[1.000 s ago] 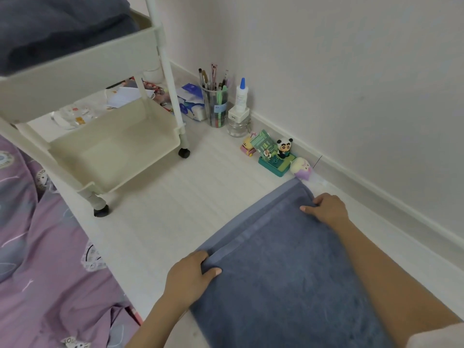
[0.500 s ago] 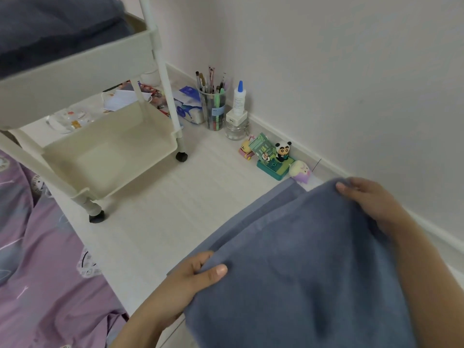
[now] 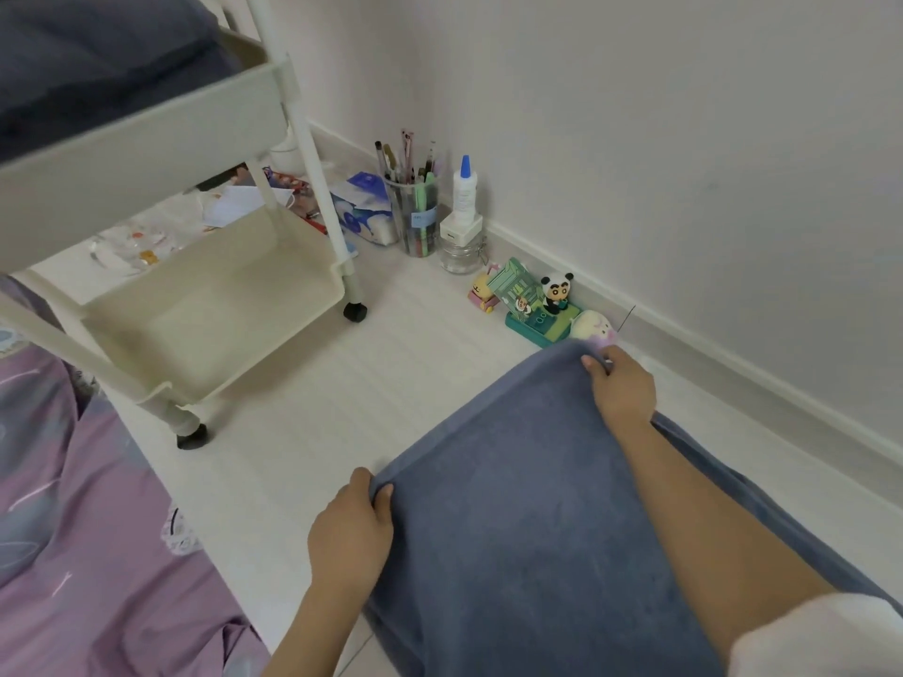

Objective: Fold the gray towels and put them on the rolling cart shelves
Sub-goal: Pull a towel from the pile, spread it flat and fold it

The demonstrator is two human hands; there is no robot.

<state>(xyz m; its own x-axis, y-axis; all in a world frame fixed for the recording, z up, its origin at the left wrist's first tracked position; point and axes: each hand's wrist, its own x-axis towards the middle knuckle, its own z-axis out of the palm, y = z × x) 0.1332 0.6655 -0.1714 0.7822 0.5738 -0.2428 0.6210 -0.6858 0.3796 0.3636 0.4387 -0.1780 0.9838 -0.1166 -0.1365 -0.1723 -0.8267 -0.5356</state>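
Note:
A blue-gray towel (image 3: 513, 520) lies spread on the white floor in front of me, folded over itself. My left hand (image 3: 352, 530) pinches its near-left corner, thumb on top of the cloth. My right hand (image 3: 620, 388) grips the far corner near the wall. The cream rolling cart (image 3: 146, 124) stands at the upper left. Its upper shelf holds a dark gray folded towel (image 3: 97, 56). The lower shelf (image 3: 312, 305) holds nothing.
Along the wall stand a cup of pens (image 3: 415, 217), a glue bottle (image 3: 464, 188), a glass jar (image 3: 459, 251) and small toys (image 3: 537, 305). A tissue pack (image 3: 364, 212) and papers lie behind the cart. Purple bedding (image 3: 73, 530) fills the lower left.
Both hands lifted the towel's far edge, then laid it down folded; the hands now hold the corners low on the floor again.

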